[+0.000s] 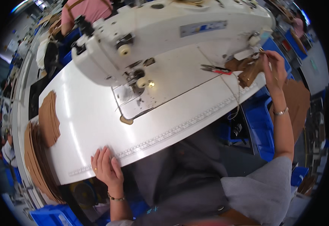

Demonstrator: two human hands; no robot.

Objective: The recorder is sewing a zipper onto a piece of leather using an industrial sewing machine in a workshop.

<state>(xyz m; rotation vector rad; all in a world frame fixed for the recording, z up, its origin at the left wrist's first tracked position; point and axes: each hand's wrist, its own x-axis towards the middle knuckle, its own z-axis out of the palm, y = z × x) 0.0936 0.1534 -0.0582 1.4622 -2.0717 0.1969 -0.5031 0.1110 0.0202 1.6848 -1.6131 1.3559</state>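
My left hand lies flat on the front edge of the white sewing table, fingers stretched out and holding nothing. Off to the right, my right hand is raised beside the end of the sewing machine. Its thumb and fingertips come together next to some crumpled brown pieces; what they pinch is too small to make out. Thread snips with red handles lie just left of those pieces. A pale cord hangs over the table edge there.
Brown cut pieces lie on the table's left side, beside a thicker brown stack. A ruler strip runs along the front edge. Blue bins stand at the right, with a large brown piece behind. A person in pink sits beyond.
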